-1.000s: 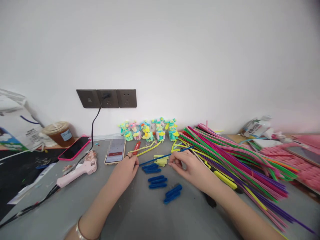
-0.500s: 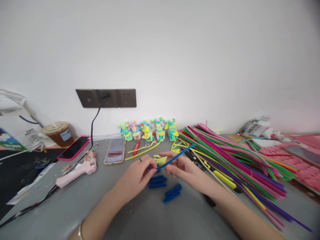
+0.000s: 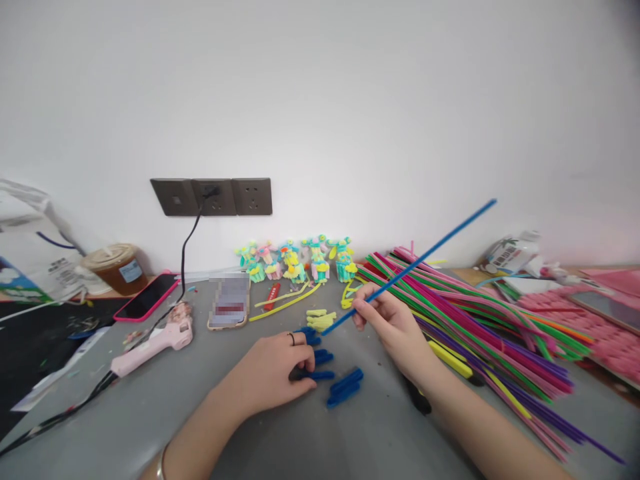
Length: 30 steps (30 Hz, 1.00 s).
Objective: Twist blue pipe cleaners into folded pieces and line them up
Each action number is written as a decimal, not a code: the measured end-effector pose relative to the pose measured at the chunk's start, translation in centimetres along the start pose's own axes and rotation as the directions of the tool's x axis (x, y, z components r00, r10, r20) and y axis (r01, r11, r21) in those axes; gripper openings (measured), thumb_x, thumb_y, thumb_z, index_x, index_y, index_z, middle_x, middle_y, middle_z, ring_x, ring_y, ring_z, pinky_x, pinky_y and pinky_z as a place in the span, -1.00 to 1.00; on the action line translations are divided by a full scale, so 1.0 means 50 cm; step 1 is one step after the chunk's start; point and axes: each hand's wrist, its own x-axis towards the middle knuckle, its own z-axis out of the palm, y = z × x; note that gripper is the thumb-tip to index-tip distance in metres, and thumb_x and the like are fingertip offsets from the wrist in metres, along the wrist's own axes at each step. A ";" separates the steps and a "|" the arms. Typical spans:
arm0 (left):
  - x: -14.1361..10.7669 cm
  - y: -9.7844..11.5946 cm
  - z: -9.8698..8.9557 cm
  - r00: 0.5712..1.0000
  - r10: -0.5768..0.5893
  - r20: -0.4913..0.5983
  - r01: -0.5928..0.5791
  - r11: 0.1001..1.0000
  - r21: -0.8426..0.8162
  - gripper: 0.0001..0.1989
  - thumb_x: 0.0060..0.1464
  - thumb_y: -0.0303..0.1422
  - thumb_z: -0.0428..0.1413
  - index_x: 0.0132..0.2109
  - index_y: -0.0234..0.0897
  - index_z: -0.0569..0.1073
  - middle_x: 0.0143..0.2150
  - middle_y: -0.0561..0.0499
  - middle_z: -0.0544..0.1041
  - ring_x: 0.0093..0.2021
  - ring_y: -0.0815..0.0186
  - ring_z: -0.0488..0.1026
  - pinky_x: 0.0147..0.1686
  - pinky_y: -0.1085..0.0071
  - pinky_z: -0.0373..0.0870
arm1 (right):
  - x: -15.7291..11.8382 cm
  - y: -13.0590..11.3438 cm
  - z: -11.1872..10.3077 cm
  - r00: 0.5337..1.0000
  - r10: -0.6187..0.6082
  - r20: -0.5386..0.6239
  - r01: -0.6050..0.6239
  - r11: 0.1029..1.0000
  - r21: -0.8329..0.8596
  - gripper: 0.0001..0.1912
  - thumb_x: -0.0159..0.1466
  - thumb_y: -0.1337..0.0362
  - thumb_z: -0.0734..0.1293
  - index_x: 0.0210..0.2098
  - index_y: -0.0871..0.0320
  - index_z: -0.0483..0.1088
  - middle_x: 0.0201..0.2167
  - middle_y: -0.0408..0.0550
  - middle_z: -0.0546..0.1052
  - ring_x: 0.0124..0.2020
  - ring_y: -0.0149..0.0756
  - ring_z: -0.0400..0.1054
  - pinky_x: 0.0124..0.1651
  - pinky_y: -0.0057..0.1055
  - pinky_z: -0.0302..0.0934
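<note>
My right hand (image 3: 385,321) is raised above the table. Its thumb and fingers pinch a long blue pipe cleaner (image 3: 430,252), which slants up to the right. Low on the table, my left hand (image 3: 280,367) curls its fingers and thumb around a short folded blue pipe cleaner piece (image 3: 323,375), partly hidden by the hand. More folded blue pieces (image 3: 345,388) lie to the right of it, and others are just beyond its fingers. Short yellow pieces (image 3: 321,319) lie behind the blue ones, below the pipe cleaner's lower end.
Colourful small figures (image 3: 293,262) stand along the wall. A large bundle of pipe cleaners (image 3: 475,300) spreads across the right, by a yellow-black tool handle (image 3: 453,360). On the left are a pink glue gun (image 3: 155,347), two phones (image 3: 229,303) and a drink cup (image 3: 117,270).
My hands have parted. The right hand has moved up and right, drawing out the long blue pipe cleaner; the left has dropped to the folded blue pieces.
</note>
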 end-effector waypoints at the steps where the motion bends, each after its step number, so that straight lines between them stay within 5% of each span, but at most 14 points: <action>1: 0.000 0.001 0.000 1.000 0.001 -0.002 -0.001 1.000 0.006 -0.93 0.03 -0.39 0.16 -0.27 -0.17 0.45 -0.26 0.07 0.46 -0.29 0.29 0.41 -0.36 0.44 0.18 | 0.000 0.000 0.001 1.000 0.003 0.010 -0.003 1.000 0.007 -0.69 0.22 0.02 0.35 -0.40 0.12 0.29 -0.58 -0.22 0.34 -0.56 -0.40 0.27 -0.45 -0.47 0.22; 8: 0.002 0.004 -0.008 0.992 -0.017 -0.124 0.008 0.997 -0.073 -0.87 0.06 -0.53 -0.01 -0.28 -0.21 0.35 -0.25 0.03 0.45 -0.24 0.29 0.40 -0.27 0.43 0.25 | -0.002 -0.007 0.004 0.996 0.049 0.071 -0.051 0.999 0.014 -0.70 0.22 0.05 0.36 -0.41 0.11 0.24 -0.50 -0.16 0.42 -0.44 -0.33 0.36 -0.35 -0.42 0.25; 17: 0.010 0.008 -0.001 0.990 -0.076 -0.122 0.041 0.964 -0.263 -0.94 0.18 -0.42 0.02 -0.22 -0.20 0.38 -0.28 0.07 0.47 -0.33 0.35 0.41 -0.33 0.48 0.25 | -0.003 -0.006 0.003 0.994 0.063 0.090 -0.067 0.997 0.038 -0.73 0.22 0.06 0.35 -0.38 0.11 0.29 -0.50 -0.14 0.45 -0.42 -0.31 0.35 -0.31 -0.40 0.23; 22: -0.006 0.001 -0.018 0.999 0.008 0.036 -0.003 0.991 -0.133 -0.76 -0.07 -0.18 0.28 -0.29 -0.16 0.46 -0.34 0.11 0.47 -0.33 0.32 0.40 -0.38 0.48 0.19 | -0.004 -0.016 0.005 0.994 0.068 0.080 -0.068 0.998 -0.001 -0.71 0.22 0.03 0.34 -0.38 0.12 0.30 -0.51 -0.13 0.44 -0.42 -0.31 0.35 -0.31 -0.40 0.23; 26: -0.019 -0.004 -0.022 0.987 0.027 0.161 -0.008 0.993 -0.120 -0.83 -0.08 -0.35 0.25 -0.28 -0.16 0.45 -0.38 0.14 0.48 -0.37 0.35 0.40 -0.43 0.50 0.16 | -0.004 -0.013 0.005 0.995 0.055 0.084 -0.056 0.998 0.011 -0.73 0.21 0.05 0.35 -0.37 0.13 0.32 -0.49 -0.14 0.43 -0.41 -0.32 0.35 -0.31 -0.41 0.24; 30: -0.019 0.006 -0.024 0.990 0.036 0.137 -0.019 0.992 -0.128 -0.88 -0.09 -0.49 0.13 -0.35 -0.20 0.44 -0.36 0.11 0.48 -0.40 0.36 0.38 -0.43 0.50 0.19 | -0.002 0.000 0.002 0.999 0.028 0.025 -0.027 0.999 -0.018 -0.76 0.15 0.10 0.42 -0.34 0.13 0.42 -0.40 -0.09 0.48 -0.34 -0.27 0.40 -0.30 -0.39 0.28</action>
